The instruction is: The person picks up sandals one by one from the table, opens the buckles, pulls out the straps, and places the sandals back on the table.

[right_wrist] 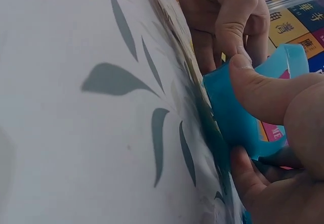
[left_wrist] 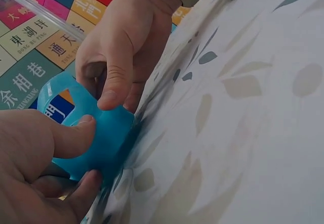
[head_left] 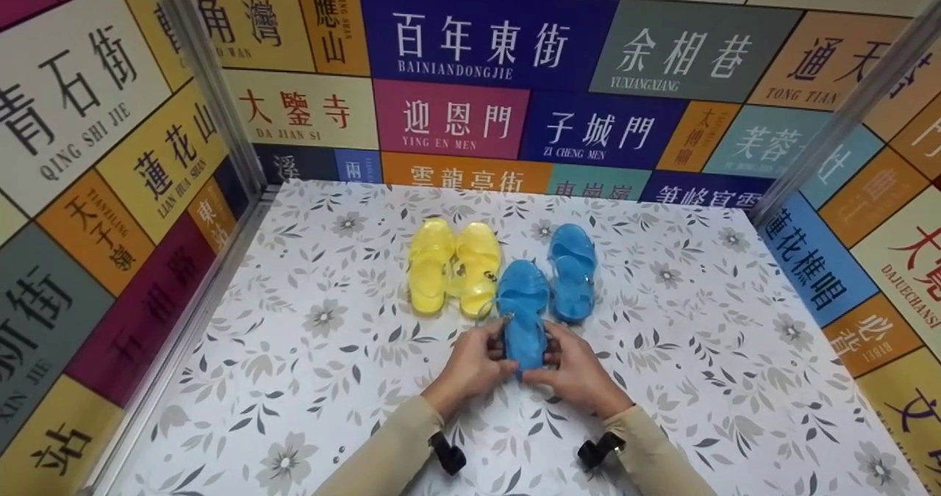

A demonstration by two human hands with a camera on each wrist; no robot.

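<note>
A blue jelly sandal lies on the patterned tabletop with its toe pointing away from me, its heel end between my hands. From the left my left hand grips the heel end; my right hand grips it from the right, the two thumbs close together at the back. A thin strap loops out on the sandal's left side. In the left wrist view, thumb and fingers of the left hand pinch the blue heel. The right wrist view shows the right hand pinching it too.
The other blue sandal stands just behind and right of the held one. A yellow pair, a left sandal and a right sandal, sits to the left. Printed panels with Chinese signs wall in the flower-patterned table.
</note>
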